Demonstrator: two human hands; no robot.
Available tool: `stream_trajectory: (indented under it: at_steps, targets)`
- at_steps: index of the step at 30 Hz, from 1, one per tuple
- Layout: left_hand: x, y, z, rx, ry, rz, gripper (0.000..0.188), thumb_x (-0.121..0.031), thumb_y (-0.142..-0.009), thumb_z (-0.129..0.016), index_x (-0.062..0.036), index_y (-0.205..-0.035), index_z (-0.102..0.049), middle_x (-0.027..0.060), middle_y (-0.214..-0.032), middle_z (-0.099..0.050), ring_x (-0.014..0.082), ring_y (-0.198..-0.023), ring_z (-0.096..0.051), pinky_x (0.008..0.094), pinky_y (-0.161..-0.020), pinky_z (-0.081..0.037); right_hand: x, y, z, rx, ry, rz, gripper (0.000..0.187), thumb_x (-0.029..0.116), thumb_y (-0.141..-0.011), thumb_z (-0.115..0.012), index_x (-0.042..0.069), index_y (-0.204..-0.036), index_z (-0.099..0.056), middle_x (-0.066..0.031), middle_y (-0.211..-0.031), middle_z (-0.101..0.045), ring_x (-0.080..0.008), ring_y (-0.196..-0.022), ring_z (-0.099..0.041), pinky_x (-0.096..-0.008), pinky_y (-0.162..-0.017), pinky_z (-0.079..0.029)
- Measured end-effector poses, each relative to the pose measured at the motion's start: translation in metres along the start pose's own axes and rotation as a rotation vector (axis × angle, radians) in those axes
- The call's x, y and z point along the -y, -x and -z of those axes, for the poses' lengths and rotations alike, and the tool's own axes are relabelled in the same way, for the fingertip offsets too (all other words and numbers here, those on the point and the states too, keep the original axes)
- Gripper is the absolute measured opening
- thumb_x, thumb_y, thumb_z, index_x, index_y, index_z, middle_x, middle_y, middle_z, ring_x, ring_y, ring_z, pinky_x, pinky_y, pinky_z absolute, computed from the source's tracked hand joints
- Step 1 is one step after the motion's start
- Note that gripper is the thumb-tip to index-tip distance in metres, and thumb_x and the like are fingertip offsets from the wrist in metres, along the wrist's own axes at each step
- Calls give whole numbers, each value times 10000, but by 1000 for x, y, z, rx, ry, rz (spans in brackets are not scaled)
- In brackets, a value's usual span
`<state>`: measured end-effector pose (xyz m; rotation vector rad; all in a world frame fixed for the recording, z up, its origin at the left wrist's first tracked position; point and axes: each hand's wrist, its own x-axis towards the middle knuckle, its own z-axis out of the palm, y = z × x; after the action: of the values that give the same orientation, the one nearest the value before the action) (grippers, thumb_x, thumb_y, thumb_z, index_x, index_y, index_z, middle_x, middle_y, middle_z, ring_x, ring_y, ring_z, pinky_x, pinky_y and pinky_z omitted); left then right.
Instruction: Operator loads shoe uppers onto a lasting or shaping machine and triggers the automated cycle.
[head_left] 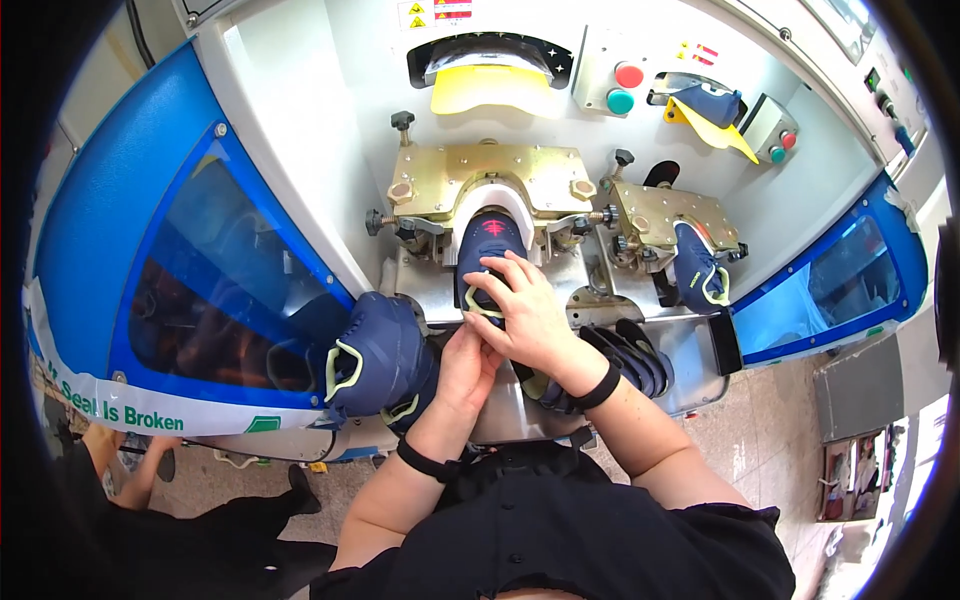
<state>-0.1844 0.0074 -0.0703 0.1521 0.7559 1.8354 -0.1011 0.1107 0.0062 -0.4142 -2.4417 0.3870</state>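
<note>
A navy shoe upper (484,252) with a red mark and pale green collar edging points toe-first into the white curved mould (489,196) of a brass-coloured clamp (430,180). My right hand (528,312) grips its collar opening from above, fingers bent over the edge. Just below, my left hand (469,368) pinches the heel end, its fingertips partly hidden by the shoe and the right hand. Black bands circle both wrists.
More navy uppers (385,350) are stacked at left; dark shoe parts (630,355) lie on the metal tray at right. Another upper (697,265) sits in a second clamp (665,215). Blue windowed side panels (230,270) flank the machine. A control box (610,70) has red and green buttons. Another person's hand (163,443) shows lower left.
</note>
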Motion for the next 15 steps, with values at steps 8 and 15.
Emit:
stream_trajectory:
  at_steps: [8, 15]
  targets:
    - [2, -2, -6, -114, -47, -10, 361, -392, -1005, -557, -66, -1158, -575, 58, -1049, -646, 196, -960, -667, 343, -855, -567, -10, -15, 4, 192, 63, -76, 663, 532, -864, -659, 82, -1339, -553, -204, -1428, -483, -385, -1356, -435, -471, -1111, -376]
    - [6, 1, -6, -146, -91, -9, 444, -447, -970, -592, -43, -1154, -567, 53, -1057, -635, 173, -985, -646, 326, -887, -554, -11, -14, 1, 217, 75, -102, 666, 539, -874, -632, 38, -1307, -562, -230, -1435, -476, -373, -1363, -434, -442, -1086, -417]
